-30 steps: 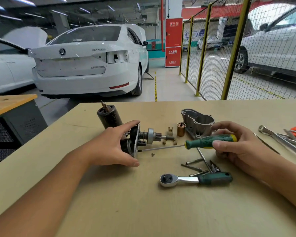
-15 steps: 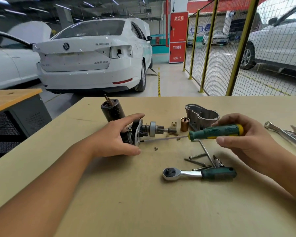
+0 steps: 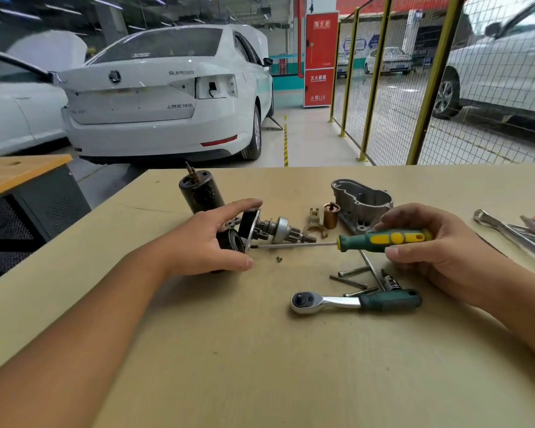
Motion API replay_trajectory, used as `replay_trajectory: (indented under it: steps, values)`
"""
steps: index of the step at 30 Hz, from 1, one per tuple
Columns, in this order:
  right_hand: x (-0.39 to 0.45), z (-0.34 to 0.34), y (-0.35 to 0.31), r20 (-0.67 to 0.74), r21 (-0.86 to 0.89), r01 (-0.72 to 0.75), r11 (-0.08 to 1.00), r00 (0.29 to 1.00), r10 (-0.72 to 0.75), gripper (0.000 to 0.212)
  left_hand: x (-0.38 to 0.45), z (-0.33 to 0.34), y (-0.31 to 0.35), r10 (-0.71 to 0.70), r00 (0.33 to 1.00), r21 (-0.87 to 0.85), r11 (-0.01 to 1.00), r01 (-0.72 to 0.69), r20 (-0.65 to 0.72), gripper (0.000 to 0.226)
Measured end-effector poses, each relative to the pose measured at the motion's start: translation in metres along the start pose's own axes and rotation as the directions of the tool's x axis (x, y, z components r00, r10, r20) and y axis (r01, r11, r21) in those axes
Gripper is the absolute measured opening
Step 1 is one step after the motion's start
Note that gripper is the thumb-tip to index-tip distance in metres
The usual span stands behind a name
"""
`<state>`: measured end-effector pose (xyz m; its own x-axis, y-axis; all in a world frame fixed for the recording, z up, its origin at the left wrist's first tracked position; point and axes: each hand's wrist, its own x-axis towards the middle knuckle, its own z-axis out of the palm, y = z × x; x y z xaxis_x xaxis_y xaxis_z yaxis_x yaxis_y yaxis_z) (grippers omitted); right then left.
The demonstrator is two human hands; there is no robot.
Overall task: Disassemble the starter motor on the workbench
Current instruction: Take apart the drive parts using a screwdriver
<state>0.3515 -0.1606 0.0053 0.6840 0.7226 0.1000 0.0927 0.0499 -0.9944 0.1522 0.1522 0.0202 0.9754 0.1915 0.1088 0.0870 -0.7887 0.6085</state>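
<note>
holding starter assembly (image 3: 254, 230) in left grip (image 3: 207, 242), right grip (image 3: 439, 251) pinching screwdriver (image 3: 380, 239), tip at plate edge, ratchet (image 3: 352, 301) near

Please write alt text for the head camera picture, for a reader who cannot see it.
At a workbench, a person's left hand steadies a partly dismantled starter motor while the right hand holds a green screwdriver with its tip at the motor's plate. A ratchet, loose bolts and a metal housing lie nearby; a white car stands behind.

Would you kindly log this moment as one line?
step: unscrewing plate | left hand: holds starter | right hand: grips screwdriver, tip at plate | ratchet: idle
</note>
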Motion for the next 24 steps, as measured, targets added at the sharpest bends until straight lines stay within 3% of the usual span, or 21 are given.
replay_trajectory:
  steps: [5, 9, 13, 18, 24]
  values:
    - [-0.001, 0.004, -0.009, 0.021, -0.253, -0.060, 0.966, 0.998, 0.068, 0.027, -0.001, 0.000, 0.001, -0.033, 0.999, 0.000, 0.999, 0.033, 0.001, 0.097]
    - [0.000, -0.001, -0.008, 0.043, -0.140, -0.040, 0.989, 0.998, 0.047, 0.022, -0.003, -0.001, 0.001, -0.054, 0.999, 0.016, 0.998, 0.054, -0.007, 0.100]
    - [0.001, 0.000, -0.003, 0.040, -0.009, -0.034, 0.999, 0.999, 0.034, 0.046, -0.002, -0.002, -0.002, -0.066, 0.998, 0.026, 0.997, 0.066, 0.001, 0.103]
    - [0.003, 0.001, -0.003, 0.064, -0.090, -0.134, 0.987, 0.988, 0.140, 0.037, -0.001, -0.005, -0.004, -0.069, 0.998, 0.065, 0.995, 0.070, -0.009, 0.103]
    - [0.004, -0.005, 0.002, 0.102, 0.061, -0.116, 0.991, 0.989, 0.109, 0.041, -0.003, -0.007, -0.001, -0.089, 0.996, 0.126, 0.988, 0.089, -0.008, 0.109]
